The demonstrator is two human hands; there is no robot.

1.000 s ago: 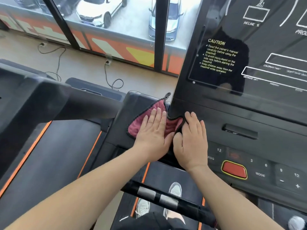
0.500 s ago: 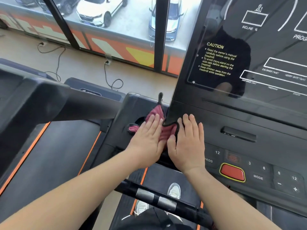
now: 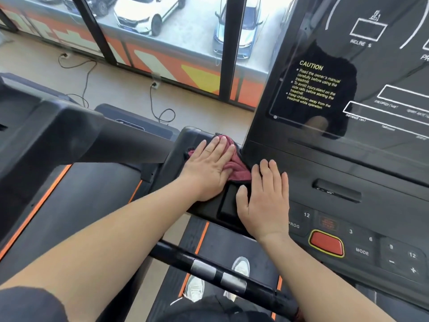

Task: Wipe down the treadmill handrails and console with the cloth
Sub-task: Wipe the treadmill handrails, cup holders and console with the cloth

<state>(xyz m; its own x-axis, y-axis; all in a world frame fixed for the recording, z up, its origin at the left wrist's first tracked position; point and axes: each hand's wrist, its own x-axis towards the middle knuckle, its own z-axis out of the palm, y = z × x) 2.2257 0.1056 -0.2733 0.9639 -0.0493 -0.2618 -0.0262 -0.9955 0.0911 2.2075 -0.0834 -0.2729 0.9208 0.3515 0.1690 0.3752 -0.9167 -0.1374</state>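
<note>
— Head view, fingers first: how do they lie?
— The left hand (image 3: 209,169) has its fingers straight and close together, pressed flat on the cloth (image 3: 238,169); nothing is pinched. The right hand (image 3: 267,201) lies flat too, fingers straight, palm down on the console (image 3: 348,168), gripping nothing.
— And the cloth?
— It is bunched on the console's left wing, in the corner against the display (image 3: 325,89), and sits mostly under the left fingers. The right fingertips (image 3: 265,168) reach just beside its edge.
— Has anything changed from half a second back?
— Yes. The hands were side by side, thumbs almost touching. Now they are apart, with a black recess (image 3: 228,202) showing between them. The left hand has slid forward over the cloth.
— Count them.
— Two hands, one cloth, one red button (image 3: 326,242), one handrail (image 3: 176,256) with two silver plates, and two shoes below it.
</note>
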